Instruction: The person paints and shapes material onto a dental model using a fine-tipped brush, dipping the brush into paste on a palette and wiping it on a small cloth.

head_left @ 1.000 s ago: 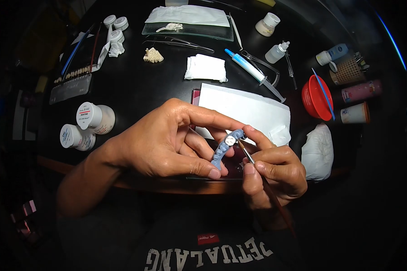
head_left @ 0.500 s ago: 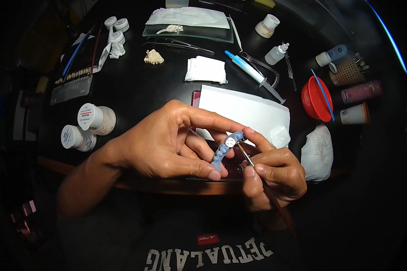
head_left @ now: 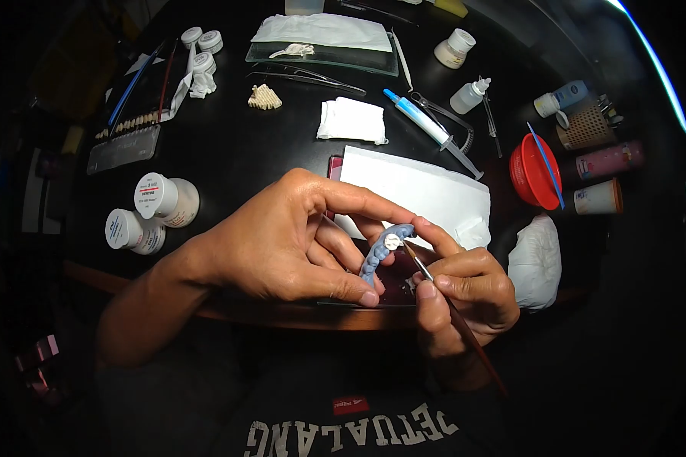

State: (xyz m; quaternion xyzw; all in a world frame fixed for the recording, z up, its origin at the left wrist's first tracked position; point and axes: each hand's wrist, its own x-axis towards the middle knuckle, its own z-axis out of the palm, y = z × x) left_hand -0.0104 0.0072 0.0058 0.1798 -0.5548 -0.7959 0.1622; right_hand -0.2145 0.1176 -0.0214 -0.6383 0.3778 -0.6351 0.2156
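Observation:
My left hand (head_left: pixel 282 244) grips a curved blue-grey dental model (head_left: pixel 370 264) between thumb and fingers, with its row of teeth facing up. One tooth of the model is a white crown (head_left: pixel 392 241). In my right hand (head_left: pixel 472 293) is a thin brush (head_left: pixel 465 327) with a dark red handle and a metal collar, held in a pinch. The brush tip is at the right side of the white crown; whether it touches cannot be made out. A fingertip of my right hand rests by the model's upper end.
Beyond the hands lie white paper (head_left: pixel 411 190), a folded tissue (head_left: pixel 351 120) and a syringe (head_left: pixel 427 126). A red bowl (head_left: pixel 532 174) and a white wad (head_left: pixel 534 263) are on the right. Lidded jars (head_left: pixel 177 199) stand left; a glass slab (head_left: pixel 324 59) lies farther back.
The model has tilted slightly in my left hand, and the brush tip has shifted a little against the crown. The table items appear slightly lower and farther right in view.

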